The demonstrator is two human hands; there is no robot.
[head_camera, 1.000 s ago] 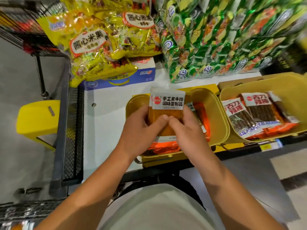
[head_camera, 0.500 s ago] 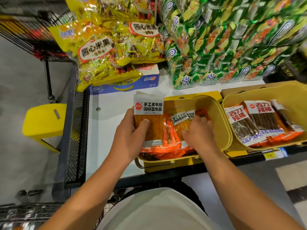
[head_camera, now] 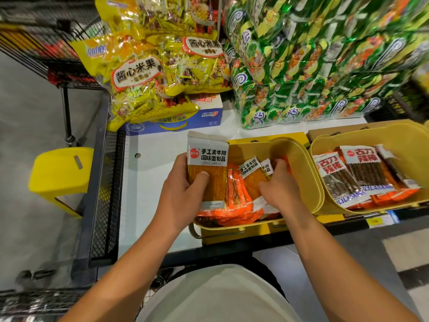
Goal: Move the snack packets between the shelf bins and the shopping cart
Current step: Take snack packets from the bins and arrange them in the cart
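My left hand [head_camera: 183, 194] grips an orange snack packet [head_camera: 209, 173] with a white label, holding it upright at the left end of a yellow shelf bin [head_camera: 308, 182]. Several more orange packets [head_camera: 241, 201] stand in that bin. My right hand [head_camera: 278, 187] reaches into the bin and its curled fingers hold the top of another packet [head_camera: 251, 175]. The wire shopping cart [head_camera: 37, 303] shows only as a blurred edge at the bottom left.
A second yellow bin [head_camera: 371, 133] to the right holds spicy stick packets [head_camera: 357, 175]. Big yellow bags [head_camera: 139, 75] and green bags [head_camera: 313, 61] are stacked at the back of the white shelf [head_camera: 148, 182]. A yellow stool [head_camera: 60, 175] stands left of the shelf's mesh side.
My two hands held one packet together; the left now keeps it at the bin's left end. The right hand let go and reached into the bin onto another packet.
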